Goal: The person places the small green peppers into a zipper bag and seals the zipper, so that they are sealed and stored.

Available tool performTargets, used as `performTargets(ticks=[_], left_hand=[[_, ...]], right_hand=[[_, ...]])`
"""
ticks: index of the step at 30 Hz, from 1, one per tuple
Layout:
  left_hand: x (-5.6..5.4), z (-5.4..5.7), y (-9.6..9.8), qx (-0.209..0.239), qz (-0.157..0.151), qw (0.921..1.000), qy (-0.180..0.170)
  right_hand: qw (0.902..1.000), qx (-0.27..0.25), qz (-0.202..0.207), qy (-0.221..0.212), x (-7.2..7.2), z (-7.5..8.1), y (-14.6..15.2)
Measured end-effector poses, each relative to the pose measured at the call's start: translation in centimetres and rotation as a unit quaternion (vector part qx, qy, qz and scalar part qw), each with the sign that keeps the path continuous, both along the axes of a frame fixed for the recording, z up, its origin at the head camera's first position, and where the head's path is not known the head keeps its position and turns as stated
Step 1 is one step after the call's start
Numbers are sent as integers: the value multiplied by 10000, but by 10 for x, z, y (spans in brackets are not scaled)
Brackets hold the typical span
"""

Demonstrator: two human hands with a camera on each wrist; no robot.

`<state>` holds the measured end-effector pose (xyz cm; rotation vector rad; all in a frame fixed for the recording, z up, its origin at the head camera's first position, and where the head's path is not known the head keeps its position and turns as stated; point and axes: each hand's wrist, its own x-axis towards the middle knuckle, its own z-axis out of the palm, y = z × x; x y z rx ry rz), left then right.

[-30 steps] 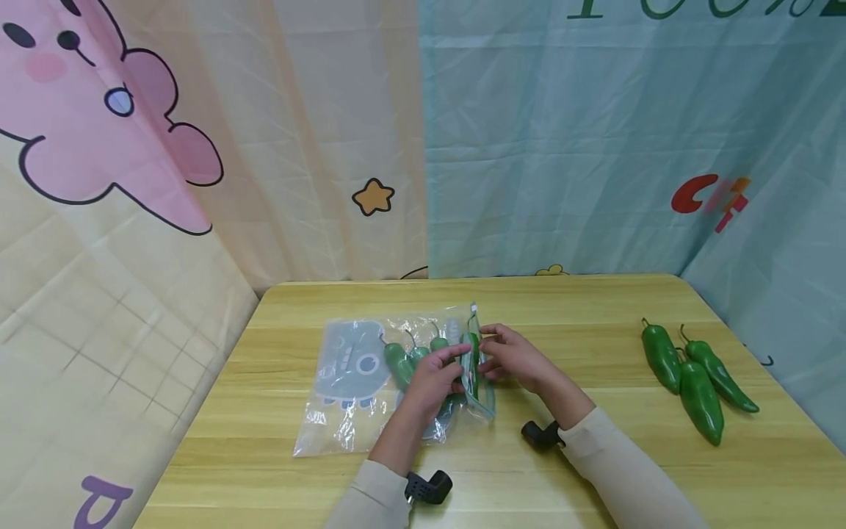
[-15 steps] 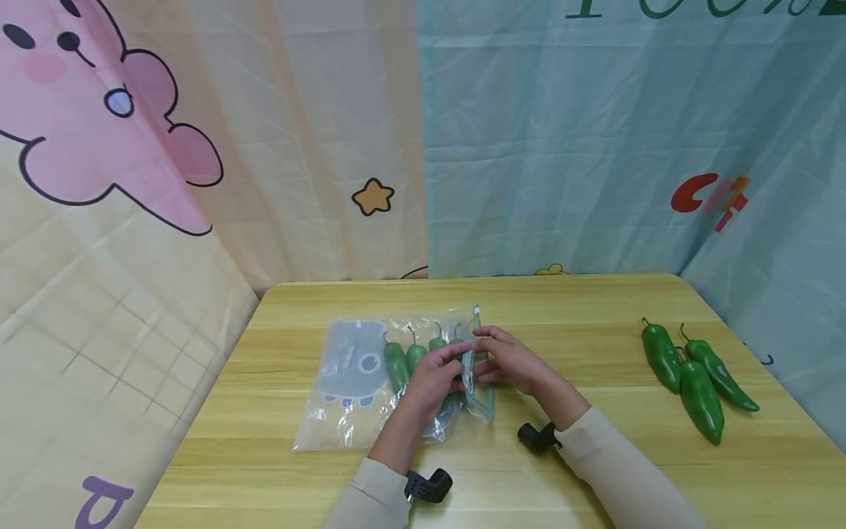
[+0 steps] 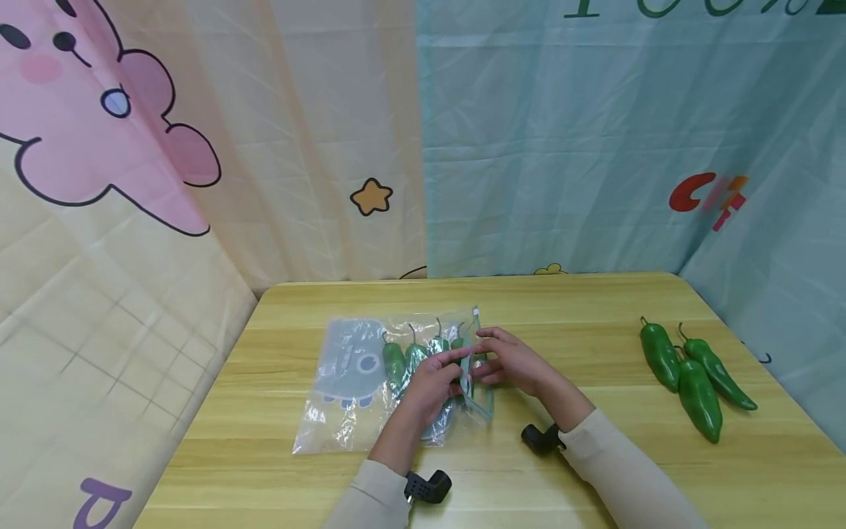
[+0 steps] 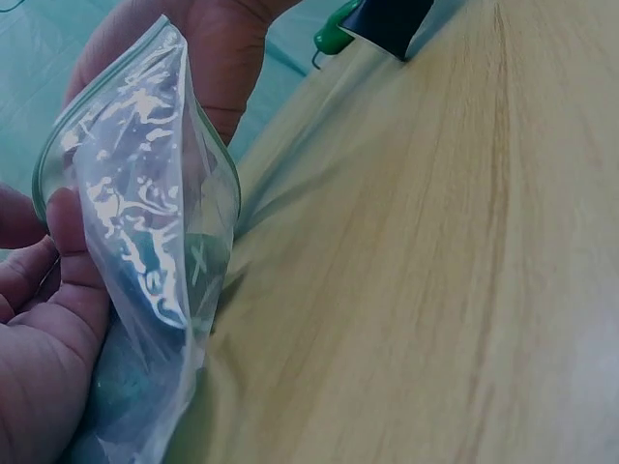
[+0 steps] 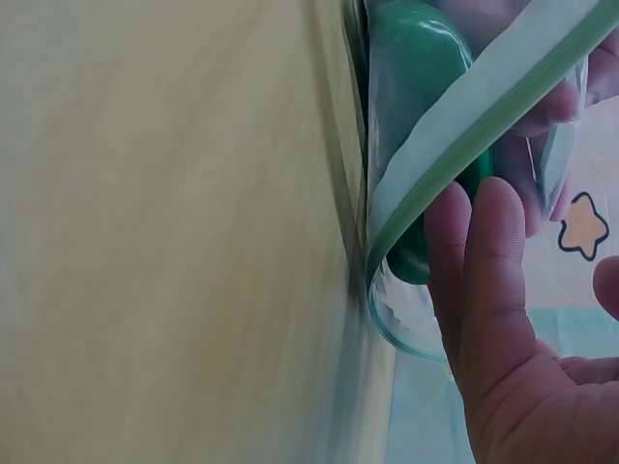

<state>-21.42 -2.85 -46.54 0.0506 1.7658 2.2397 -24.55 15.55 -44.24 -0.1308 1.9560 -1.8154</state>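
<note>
A clear zip bag with a grey-blue cartoon print lies on the table, its mouth to the right. Several green peppers are inside, seen through the film. My left hand pinches the bag's rim between thumb and fingers; in the left wrist view the mouth gapes beside the left thumb. My right hand is at the mouth from the right. In the right wrist view, extended right-hand fingers reach in past the green zip strip and touch a green pepper just inside.
Three loose green peppers lie together on the right side of the wooden table. Printed curtains hang behind and at both sides. A black wrist camera is strapped on each forearm.
A pepper standing in the bag's mouth a second ago has gone further in, to the left. The peppers inside shifted slightly, and my right fingers followed into the mouth. The loose peppers have not moved.
</note>
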Motion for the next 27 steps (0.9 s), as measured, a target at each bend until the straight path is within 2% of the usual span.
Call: performTargets(ticks=[6, 10, 18, 27], left_hand=[[0, -1, -2, 320, -40, 9995, -24], [0, -3, -2, 283, -15, 9996, -59], [0, -6, -3, 180, -27, 9998, 67], [0, -7, -4, 227, 9, 9997, 74]], right_hand=[[10000, 60, -49, -40, 0, 0, 3], [9997, 236, -64, 21, 0, 2, 7], [9968, 480, 93, 632, -3, 5, 21], [9949, 500, 24, 874, -8, 14, 45]])
